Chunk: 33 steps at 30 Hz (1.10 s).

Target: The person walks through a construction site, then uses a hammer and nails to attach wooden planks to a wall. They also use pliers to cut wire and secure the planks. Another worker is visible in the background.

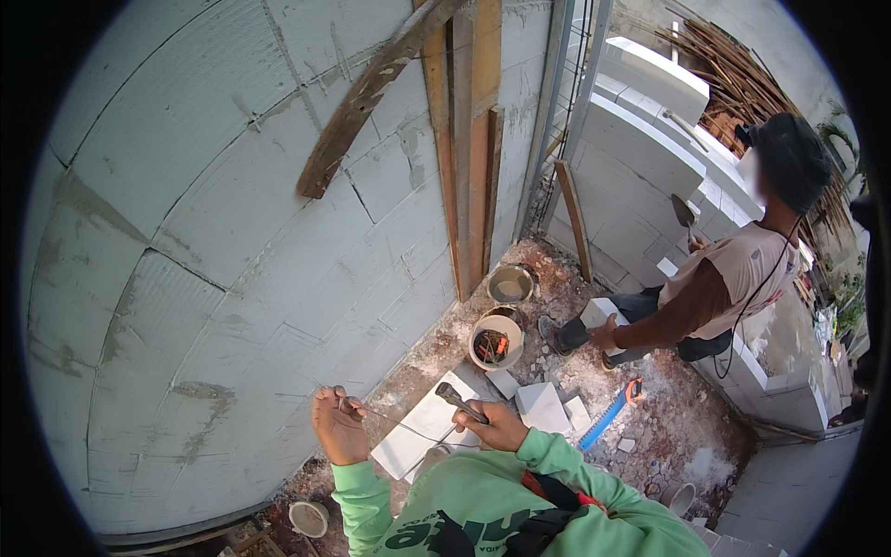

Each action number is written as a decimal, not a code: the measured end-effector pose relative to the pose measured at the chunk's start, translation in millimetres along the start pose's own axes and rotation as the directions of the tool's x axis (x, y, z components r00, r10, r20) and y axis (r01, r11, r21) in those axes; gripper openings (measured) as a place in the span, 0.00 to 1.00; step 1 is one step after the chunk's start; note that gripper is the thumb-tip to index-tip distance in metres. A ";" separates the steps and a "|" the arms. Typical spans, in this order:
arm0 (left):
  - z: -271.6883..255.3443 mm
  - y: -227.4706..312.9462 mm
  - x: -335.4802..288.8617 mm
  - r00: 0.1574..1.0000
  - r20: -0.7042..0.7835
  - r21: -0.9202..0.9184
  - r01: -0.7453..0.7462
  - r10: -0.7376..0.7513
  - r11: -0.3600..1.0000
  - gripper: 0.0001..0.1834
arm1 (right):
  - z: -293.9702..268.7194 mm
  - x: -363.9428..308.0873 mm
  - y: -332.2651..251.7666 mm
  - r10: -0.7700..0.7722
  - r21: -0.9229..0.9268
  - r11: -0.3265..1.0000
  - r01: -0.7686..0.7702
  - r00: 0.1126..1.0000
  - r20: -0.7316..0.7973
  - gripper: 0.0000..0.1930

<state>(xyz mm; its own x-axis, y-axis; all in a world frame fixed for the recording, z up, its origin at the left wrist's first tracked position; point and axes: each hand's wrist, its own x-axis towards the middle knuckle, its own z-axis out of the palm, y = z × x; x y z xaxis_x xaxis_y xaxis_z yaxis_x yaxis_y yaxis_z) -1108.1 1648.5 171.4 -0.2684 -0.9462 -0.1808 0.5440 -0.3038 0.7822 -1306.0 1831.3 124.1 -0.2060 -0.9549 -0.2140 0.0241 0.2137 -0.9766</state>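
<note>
Green-sleeved hands (342, 427) (501, 427) curl apart, gripping a tool (452, 397) and possibly wire (397, 424).

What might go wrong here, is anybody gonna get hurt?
Maybe. The thin wire in the left hand might poke a finger. The blue handsaw lies on the rubble-strewn floor, so someone could step on it. The co-worker's foot is close to the white bucket, so they might trip.

A thin grey wire (397, 423) crosses open air between bare left hand (341, 427) and bare right hand (497, 427), white rectangular blocks (542, 408) obstructing the floor.
</note>
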 end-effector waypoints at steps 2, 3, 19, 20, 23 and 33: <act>-6.7 -5.9 -4.8 0.996 -0.085 -0.015 0.037 -0.038 0.999 0.06 | -6.4 -4.0 7.1 -0.045 0.029 0.998 0.048 0.995 -0.091 0.10; -11.8 -7.9 -8.0 0.998 -0.060 -0.018 0.027 -0.028 0.999 0.06 | -11.8 -6.1 12.2 0.076 0.042 0.997 -0.071 0.989 -0.124 0.10; -95.6 15.1 -37.3 0.944 -0.326 0.031 -0.038 0.046 0.999 0.08 | -70.3 -16.9 -2.2 0.104 0.247 0.961 0.126 0.662 -0.742 0.11; -102.1 15.8 -39.6 0.939 -0.338 0.025 -0.052 0.057 0.998 0.08 | -74.9 -13.1 -2.4 0.097 0.234 0.965 0.122 0.662 -0.743 0.11; -120.7 15.5 -46.4 0.919 -0.382 0.015 -0.100 0.098 0.995 0.08 | -93.6 7.0 -7.6 -0.010 0.137 0.977 0.165 0.672 -0.741 0.13; -164.9 -40.6 -26.2 0.755 -0.578 0.089 -0.320 0.310 0.943 0.08 | -194.8 172.8 -137.5 -0.520 -0.369 0.854 0.367 0.571 -0.636 0.20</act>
<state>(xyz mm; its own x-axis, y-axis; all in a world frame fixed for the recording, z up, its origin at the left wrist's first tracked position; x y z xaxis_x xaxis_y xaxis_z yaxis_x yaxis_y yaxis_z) -992.1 1667.3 46.0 0.4256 -0.8730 -0.2383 0.5284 0.0260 0.8486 -1535.5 1677.1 225.5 -0.7519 -0.5250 0.3988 -0.4160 -0.0915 -0.9048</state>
